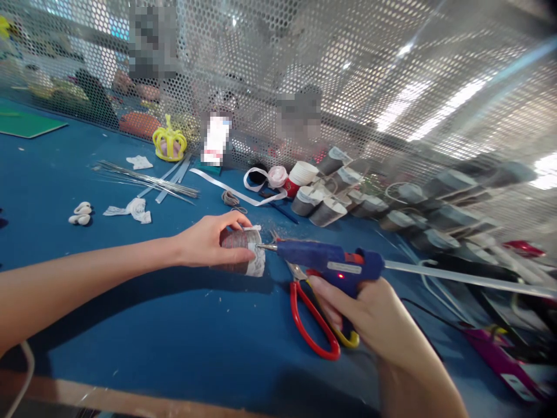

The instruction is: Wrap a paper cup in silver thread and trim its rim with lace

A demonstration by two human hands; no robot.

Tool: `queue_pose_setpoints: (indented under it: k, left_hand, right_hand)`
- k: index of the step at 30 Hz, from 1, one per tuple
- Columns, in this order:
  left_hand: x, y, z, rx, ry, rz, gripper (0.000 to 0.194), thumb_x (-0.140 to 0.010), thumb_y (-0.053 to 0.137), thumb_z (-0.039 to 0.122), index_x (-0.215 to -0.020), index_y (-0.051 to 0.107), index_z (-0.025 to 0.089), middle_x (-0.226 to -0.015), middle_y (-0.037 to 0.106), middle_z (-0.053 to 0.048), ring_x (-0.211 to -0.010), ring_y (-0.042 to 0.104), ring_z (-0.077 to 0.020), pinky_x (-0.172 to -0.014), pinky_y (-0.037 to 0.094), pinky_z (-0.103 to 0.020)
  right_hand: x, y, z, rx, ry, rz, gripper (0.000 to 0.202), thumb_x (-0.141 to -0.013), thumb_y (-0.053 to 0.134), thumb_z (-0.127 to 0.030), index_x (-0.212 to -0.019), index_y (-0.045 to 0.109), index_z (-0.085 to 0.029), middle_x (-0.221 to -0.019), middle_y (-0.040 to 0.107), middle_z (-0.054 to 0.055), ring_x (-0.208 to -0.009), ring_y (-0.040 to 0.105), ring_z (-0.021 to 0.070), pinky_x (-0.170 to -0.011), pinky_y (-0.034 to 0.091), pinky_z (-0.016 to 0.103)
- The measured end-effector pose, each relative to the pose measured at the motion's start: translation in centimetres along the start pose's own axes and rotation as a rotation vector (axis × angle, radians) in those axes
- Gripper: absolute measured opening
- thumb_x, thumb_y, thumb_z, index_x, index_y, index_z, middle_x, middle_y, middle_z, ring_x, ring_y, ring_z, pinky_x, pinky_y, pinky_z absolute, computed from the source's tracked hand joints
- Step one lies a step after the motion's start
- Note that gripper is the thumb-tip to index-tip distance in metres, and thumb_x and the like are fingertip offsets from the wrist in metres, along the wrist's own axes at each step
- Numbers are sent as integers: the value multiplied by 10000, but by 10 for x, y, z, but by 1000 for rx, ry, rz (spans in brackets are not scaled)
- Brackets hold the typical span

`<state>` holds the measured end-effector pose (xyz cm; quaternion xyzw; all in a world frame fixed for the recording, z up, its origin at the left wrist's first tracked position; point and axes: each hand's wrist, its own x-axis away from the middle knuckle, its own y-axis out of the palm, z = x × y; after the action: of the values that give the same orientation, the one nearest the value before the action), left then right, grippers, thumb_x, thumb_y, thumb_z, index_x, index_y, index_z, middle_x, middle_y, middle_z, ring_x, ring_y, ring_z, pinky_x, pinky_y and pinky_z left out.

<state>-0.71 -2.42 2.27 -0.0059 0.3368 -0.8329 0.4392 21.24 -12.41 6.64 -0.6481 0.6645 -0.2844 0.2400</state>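
We held the wrapped cup (238,239) on its side in our left hand (213,239), thumb in front. Its long way ran left to right, with the white lace (257,265) facing right. Our right hand (369,307) gripped the blue glue gun (311,255), its tip pointing left at the lace. The blue table (195,348) ran toward us to a brown edge (108,396).

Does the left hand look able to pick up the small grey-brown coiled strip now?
Probably not without letting go first: the left hand holds the grey cylinder with white lacy edge. The coiled strip lies close by, though, and the way looks free.
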Motion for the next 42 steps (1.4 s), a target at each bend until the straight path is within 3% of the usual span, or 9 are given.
queue_pose_setpoints:
  k: [19, 32, 38, 42]
  left_hand:
    - [0, 1, 3, -20, -11, 16, 398, -685, 619, 396, -999, 511, 178, -896, 620, -24, -653, 550, -120, -612, 433, -247]
    - [1, 2, 3, -11, 10, 30, 399, -684, 620, 396, -999, 513, 175, -896, 605, -23, -655, 539, -115, -599, 428, -234]
    - [1, 1, 4, 9, 0, 37, 404, -685, 615, 396, -1006, 515, 171, -879, 593, -20, -618, 511, -101, -560, 406, -219]
    - [1, 1, 4, 1, 3, 34, 401, -684, 615, 407, -994, 522, 170, -889, 598, -28, -678, 535, -124, -611, 424, -241]
  right_hand:
    - [0, 4, -4, 20, -1, 38, 450, -755, 533, -470, -409, 393, -218, -358, 429, -33, -351, 404, 92, -418, 383, 237]
    - [-6, 2, 4, -89, 25, -69, 490, -733, 550, -519, -400, 372, -207, -362, 412, -30, -348, 386, 80, -379, 342, 220]
    - [-6, 1, 6, -168, 18, -52, 446, -731, 553, -518, -449, 416, -201, -351, 399, -47, -332, 358, 73, -370, 326, 216]
    - [-3, 4, 2, -93, 33, -48, 457, -738, 565, -491, -422, 404, -202, -354, 424, -35, -353, 397, 83, -411, 349, 225]
